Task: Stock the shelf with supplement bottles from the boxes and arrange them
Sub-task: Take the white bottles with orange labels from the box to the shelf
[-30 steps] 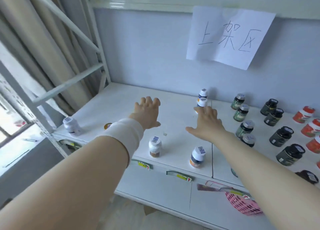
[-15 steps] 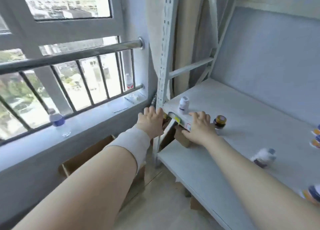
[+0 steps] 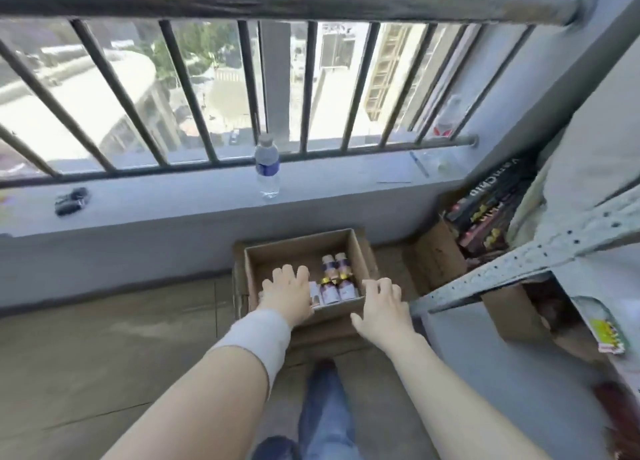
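A water bottle (image 3: 267, 165) is standing on the grey window sill (image 3: 173, 199) behind the barred railing (image 3: 277, 3), with a small black object (image 3: 71, 201) lying far to its left. At the right, a metal shelf frame (image 3: 519, 262) is jutting out over a second carton (image 3: 436, 258) holding dark packs. On the floor below the sill, an open cardboard box (image 3: 298, 248) is sitting with its flaps down. The supplement bottles (image 3: 334, 283) are clustered in its near right part. The left hand (image 3: 287, 291) is reaching into the box, fingers spread and loose, grasping nothing, with the bottles just to their right. The right hand (image 3: 382, 302) is hovering over the box's near right corner, fingers relaxed and empty, the bottles just left of them.
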The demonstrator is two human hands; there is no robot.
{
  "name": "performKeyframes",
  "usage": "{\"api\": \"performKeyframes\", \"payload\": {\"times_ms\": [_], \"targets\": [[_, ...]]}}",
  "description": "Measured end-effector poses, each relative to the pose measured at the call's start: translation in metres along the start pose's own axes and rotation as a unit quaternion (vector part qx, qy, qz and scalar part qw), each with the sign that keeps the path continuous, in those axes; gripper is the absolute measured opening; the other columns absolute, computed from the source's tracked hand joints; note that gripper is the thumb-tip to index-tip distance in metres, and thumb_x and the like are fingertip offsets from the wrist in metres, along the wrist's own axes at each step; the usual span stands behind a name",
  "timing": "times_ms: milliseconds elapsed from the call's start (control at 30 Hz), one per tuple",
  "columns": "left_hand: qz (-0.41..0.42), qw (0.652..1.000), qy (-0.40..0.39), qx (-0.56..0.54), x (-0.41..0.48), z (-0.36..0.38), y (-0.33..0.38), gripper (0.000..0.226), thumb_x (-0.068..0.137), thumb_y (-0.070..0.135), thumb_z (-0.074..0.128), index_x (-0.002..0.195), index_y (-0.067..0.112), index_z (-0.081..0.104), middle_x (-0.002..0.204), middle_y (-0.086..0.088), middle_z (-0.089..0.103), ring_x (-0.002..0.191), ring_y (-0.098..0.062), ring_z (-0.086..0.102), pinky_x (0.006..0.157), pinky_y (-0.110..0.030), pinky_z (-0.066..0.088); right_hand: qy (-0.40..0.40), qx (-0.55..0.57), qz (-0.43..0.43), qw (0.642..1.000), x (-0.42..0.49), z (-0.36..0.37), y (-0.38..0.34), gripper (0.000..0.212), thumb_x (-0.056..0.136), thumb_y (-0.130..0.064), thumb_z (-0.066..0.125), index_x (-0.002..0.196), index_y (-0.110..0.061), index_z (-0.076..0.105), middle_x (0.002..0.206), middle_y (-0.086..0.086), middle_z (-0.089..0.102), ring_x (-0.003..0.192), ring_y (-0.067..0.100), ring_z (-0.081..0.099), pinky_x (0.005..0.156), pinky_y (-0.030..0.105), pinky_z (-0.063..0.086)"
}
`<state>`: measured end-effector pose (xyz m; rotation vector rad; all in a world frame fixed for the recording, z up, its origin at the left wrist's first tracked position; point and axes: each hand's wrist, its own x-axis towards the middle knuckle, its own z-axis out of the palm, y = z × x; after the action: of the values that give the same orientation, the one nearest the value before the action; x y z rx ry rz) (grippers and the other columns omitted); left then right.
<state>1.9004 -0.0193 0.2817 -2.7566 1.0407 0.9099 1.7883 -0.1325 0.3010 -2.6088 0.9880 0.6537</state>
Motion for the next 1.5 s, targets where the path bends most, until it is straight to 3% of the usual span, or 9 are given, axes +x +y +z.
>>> {"api": "performKeyframes", "payload": {"times_ms": [333,500,700,900,1033,1100,1267,1433,1500], "targets": [[-0.094,0.977,-0.139,-0.132,0.144,0.091,-0.015,0.068,0.087,0.044,0.057,0.139,0.011,0.027,0.139,-0.012,0.038,0.131,-0.029,0.036,0.104,-0.038,0.036,-0.125,0.027,0.035,0.991,0.169,0.081,0.004,0.051,0.092,-0.032,0.049,0.135,-0.013,0.031,0.138,0.009,0.033,0.128,0.027,0.034,0.102,0.038,0.037],[-0.157,0.918,-0.129,-0.34,0.285,0.157,-0.027,0.05,0.09,0.034,0.057,0.133,0.016,0.039,0.135,-0.011,0.044,0.123,-0.028,0.047,0.102,-0.038,0.041,-0.104,0.097,0.093,0.986,0.301,0.155,0.007,0.046,0.093,-0.015,0.047,0.136,-0.004,0.034,0.139,0.015,0.037,0.128,0.03,0.038,0.103,0.036,0.036],[-0.103,0.896,-0.162,-0.401,0.403,0.211,-0.016,0.06,0.09,0.034,0.059,0.14,0.006,0.038,0.142,-0.013,0.045,0.13,-0.027,0.044,0.1,-0.028,0.036,-0.117,0.094,0.154,0.977,0.388,0.212,0.022,0.037,0.091,-0.01,0.05,0.124,0.007,0.045,0.128,0.024,0.051,0.121,0.035,0.049,0.095,0.036,0.04],[-0.129,0.828,-0.166,-0.52,0.412,0.24,-0.016,0.051,0.081,0.031,0.071,0.122,0.008,0.051,0.116,-0.003,0.061,0.11,-0.022,0.058,0.091,-0.028,0.045,-0.108,0.1,0.156,0.977,0.399,0.232,0.032,0.035,0.089,-0.007,0.055,0.121,0.004,0.046,0.127,0.023,0.048,0.117,0.037,0.049,0.09,0.034,0.04],[-0.178,0.777,-0.156,-0.583,0.405,0.243,-0.034,0.04,0.08,0.025,0.072,0.111,0.011,0.051,0.12,-0.009,0.062,0.107,-0.024,0.06,0.098,-0.039,0.048,-0.095,0.122,0.158,0.975,0.401,0.234,0.029,0.037,0.086,-0.005,0.059,0.119,0.002,0.043,0.126,0.024,0.049,0.117,0.039,0.049,0.088,0.036,0.041],[-0.186,0.755,-0.137,-0.614,0.399,0.238,-0.045,0.033,0.082,0.02,0.071,0.107,0.016,0.049,0.114,-0.003,0.06,0.101,-0.018,0.059,0.096,-0.032,0.047,-0.101,0.123,0.158,0.974,0.404,0.236,0.027,0.043,0.084,-0.007,0.063,0.118,0.002,0.04,0.125,0.025,0.051,0.116,0.04,0.051,0.087,0.038,0.043],[-0.186,0.731,-0.104,-0.649,0.388,0.226,-0.073,0.058,0.078,0.028,0.075,0.125,0.011,0.047,0.12,-0.004,0.06,0.107,-0.018,0.06,0.096,-0.033,0.047,-0.12,0.097,0.141,0.978,0.411,0.236,0.021,0.055,0.077,-0.016,0.074,0.118,0.002,0.041,0.125,0.022,0.052,0.116,0.037,0.053,0.087,0.037,0.044],[-0.165,0.709,-0.085,-0.68,0.353,0.191,-0.074,0.021,0.085,0.026,0.066,0.101,0.028,0.052,0.104,0.002,0.064,0.097,-0.017,0.063,0.087,-0.032,0.051,-0.125,0.142,0.078,0.979,0.391,0.205,0.018,0.057,0.071,-0.033,0.078,0.115,-0.005,0.055,0.121,0.015,0.047,0.112,0.03,0.051,0.086,0.032,0.043],[-0.166,0.693,-0.086,-0.696,0.331,0.168,-0.071,0.022,0.087,0.027,0.063,0.106,0.025,0.053,0.106,-0.002,0.066,0.094,-0.019,0.065,0.088,-0.036,0.053,-0.122,0.207,0.075,0.968,0.366,0.18,0.018,0.058,0.068,-0.033,0.079,0.116,-0.01,0.054,0.121,0.011,0.047,0.108,0.026,0.054,0.077,0.029,0.047]]}}
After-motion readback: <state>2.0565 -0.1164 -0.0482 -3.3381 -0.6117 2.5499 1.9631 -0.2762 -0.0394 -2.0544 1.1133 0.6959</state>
